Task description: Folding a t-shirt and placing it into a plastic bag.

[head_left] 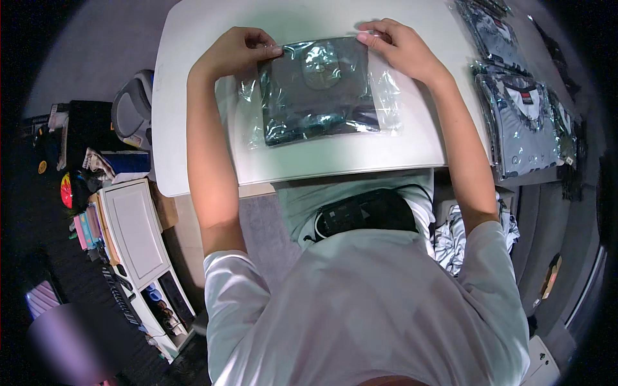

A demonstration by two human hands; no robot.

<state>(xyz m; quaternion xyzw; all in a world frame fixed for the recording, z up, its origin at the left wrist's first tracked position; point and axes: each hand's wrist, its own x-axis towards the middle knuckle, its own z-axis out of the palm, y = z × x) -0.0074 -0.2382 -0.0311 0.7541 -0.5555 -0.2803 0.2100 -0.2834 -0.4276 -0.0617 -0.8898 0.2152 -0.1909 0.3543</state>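
Observation:
A folded dark grey garment (293,87) lies flat in a clear plastic bag (388,103) on the white table (309,161). Its shiny film spreads past the cloth on both sides, and a paler rounded patch shows near the far edge. My left hand (237,53) pinches the bag at its far left corner, thumb and fingers closed together. At the far right corner my right hand (405,50) grips the film's edge between thumb and fingers. Both forearms reach up around the package without crossing it.
On the table's right side lie stacks of bagged grey garments (524,122), with more bagged garments (492,38) behind. Left of the table stand a grey chair (134,109) and a white cabinet (135,231). Silvery crumpled material (449,241) sits below the table's right edge.

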